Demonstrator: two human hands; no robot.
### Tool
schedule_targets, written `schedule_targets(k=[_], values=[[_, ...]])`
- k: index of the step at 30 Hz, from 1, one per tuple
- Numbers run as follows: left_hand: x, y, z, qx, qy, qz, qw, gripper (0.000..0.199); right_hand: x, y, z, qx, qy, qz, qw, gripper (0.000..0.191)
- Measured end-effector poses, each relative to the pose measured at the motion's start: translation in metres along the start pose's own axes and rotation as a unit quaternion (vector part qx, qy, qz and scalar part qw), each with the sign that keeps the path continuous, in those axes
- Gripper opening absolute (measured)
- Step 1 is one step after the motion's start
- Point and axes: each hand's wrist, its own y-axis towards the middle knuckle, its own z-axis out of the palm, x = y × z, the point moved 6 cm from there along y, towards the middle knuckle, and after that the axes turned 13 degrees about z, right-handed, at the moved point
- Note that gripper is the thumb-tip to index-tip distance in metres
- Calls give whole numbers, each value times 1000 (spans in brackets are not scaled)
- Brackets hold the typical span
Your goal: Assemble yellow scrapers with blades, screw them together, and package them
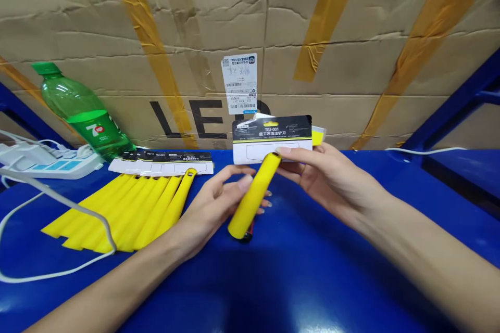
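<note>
A yellow-handled scraper with a black and white header card is held at the middle of the view, its handle slanting down to the left. My left hand is closed around the handle, thumb on the near side and fingertips showing behind. My right hand pinches the card and the top end of the handle, thumb in front. Something dark and red shows behind the handle's lower end; I cannot make it out. Left of my hands, several similar carded yellow scrapers lie overlapping in a row.
Everything lies on a blue tabletop. A green 7up bottle leans at the back left, beside a white power strip. A white cable loops over the scrapers. Behind the table stands a large taped cardboard box.
</note>
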Motion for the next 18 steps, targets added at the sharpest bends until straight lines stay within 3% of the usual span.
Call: schedule_targets(k=[6,11,14,18], values=[[-6,1,1,46,120,41,991,37,2,6,-12,-13,-56,5,998,33],[-14,4,-7,72,253,73,962,39,14,13,-33,-36,-110,-8,993,36],[-18,6,-11,90,340,79,933,40,18,13,-40,-53,-157,-23,986,36],[-28,8,-9,171,456,98,868,38,14,10,-31,-17,-168,1,986,32]])
